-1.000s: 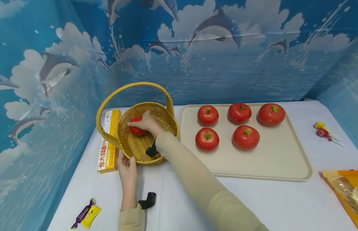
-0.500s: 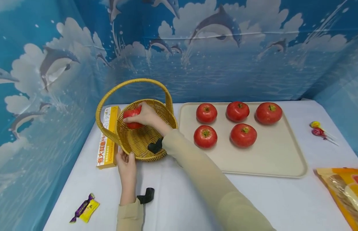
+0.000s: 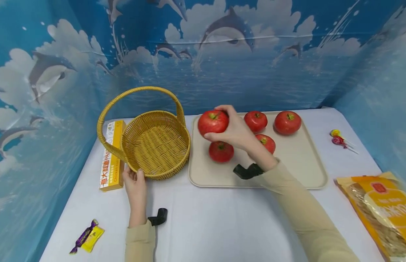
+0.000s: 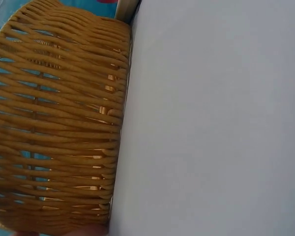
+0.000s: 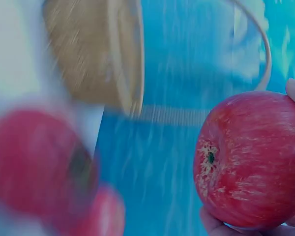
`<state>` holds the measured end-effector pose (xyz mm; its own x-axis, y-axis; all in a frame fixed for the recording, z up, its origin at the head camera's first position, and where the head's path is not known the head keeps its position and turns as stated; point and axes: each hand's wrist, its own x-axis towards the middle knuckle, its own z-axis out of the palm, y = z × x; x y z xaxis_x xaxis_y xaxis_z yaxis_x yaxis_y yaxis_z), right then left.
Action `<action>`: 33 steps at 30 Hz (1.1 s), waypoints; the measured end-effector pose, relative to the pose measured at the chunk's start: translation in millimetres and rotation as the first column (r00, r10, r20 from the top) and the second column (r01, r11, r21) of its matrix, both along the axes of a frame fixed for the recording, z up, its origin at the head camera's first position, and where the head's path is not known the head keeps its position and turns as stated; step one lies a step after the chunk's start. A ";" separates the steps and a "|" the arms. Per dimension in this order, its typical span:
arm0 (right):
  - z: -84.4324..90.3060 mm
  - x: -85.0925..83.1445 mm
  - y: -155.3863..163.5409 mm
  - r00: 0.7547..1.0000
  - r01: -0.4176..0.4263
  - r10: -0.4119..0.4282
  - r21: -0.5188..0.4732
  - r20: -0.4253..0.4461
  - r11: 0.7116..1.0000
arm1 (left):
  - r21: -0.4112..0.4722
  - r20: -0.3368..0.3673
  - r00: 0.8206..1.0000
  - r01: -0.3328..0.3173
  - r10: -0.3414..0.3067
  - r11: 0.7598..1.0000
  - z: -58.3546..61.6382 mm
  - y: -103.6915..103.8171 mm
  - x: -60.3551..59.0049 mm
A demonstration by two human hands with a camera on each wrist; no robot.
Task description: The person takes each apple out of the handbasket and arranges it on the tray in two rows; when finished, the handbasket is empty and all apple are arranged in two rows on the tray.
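My right hand (image 3: 236,131) grips a red apple (image 3: 212,123) above the left part of the beige tray (image 3: 288,171). In the right wrist view the held apple (image 5: 253,160) shows its streaked skin and blossom end. Several more red apples (image 3: 287,122) sit on the tray, partly covered by my hand and arm. A yellow woven basket (image 3: 157,149) with a tall arched handle stands left of the tray, its inside bare. At its front rim, my left hand (image 3: 136,183) holds the basket with thumb and fingers. Its woven side (image 4: 59,118) fills the left wrist view's left half.
A yellow pasta box (image 3: 112,156) lies against the basket's left side. Two wrapped candies (image 3: 88,236) lie at the front left. Two lollipops (image 3: 341,140) and an orange food bag (image 3: 382,211) are on the right. A dolphin-print cloth (image 3: 203,80) hangs behind.
My right hand has lifted the apple out of the basket and carried it right, over the tray. My left hand stays at the basket rim. The head view has shifted slightly.
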<state>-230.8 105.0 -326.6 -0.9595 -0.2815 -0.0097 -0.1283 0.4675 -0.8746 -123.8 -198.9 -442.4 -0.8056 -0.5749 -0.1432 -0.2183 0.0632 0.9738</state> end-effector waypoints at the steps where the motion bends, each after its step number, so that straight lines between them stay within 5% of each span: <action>1: -1.8 2.4 16.5 0.999 0.043 -0.043 0.006 0.003 0.999 | 0.003 0.002 1.000 0.000 0.000 1.000 0.0 -1.5 -1.9; 8: -22.8 20.1 114.2 0.949 0.313 -0.311 0.041 -0.048 0.949 | 0.011 -0.001 1.000 0.001 -0.001 1.000 2.1 -9.1 -12.1; 13: -51.3 28.7 159.8 0.909 0.414 -0.417 0.094 0.008 0.905 | 0.006 0.014 1.000 0.000 0.000 1.000 3.5 -13.0 -13.8; 22: -97.0 28.8 191.4 0.904 0.374 -0.409 0.229 0.127 0.899 | -0.004 0.028 0.999 0.018 -0.018 1.000 4.5 -18.2 -12.6; 33: -97.2 30.3 195.3 0.923 0.339 -0.372 0.250 0.101 0.907 | -0.070 0.073 0.997 0.042 -0.037 0.997 9.4 -18.4 -5.7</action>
